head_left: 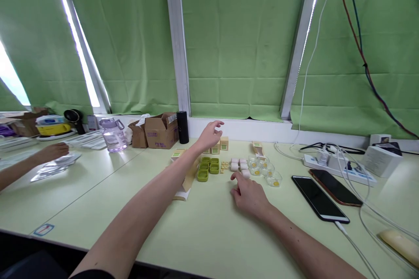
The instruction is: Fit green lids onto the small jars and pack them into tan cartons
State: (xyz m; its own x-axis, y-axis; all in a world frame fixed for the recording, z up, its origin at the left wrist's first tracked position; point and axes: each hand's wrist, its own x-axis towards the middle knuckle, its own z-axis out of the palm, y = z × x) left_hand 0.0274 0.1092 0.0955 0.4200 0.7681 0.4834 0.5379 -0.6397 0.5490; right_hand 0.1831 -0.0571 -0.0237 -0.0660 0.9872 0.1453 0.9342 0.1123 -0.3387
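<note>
Your left hand (211, 135) is reaching near the small boxes (224, 144), fingers parted. Your right hand (250, 195), well apart, is pointing beside the white rolls (234, 167), its grip undeterminable. The rolls are sitting between green containers (202, 176) and clear cups (270, 180).

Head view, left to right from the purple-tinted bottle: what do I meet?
Transparent purple-tinted plastic bottle, brown cardboard box, black cylinder, green rectangular trays, tiny yellow pieces, whitish cylinders, clear round cups with yellow centres, white-edged black phone.
</note>
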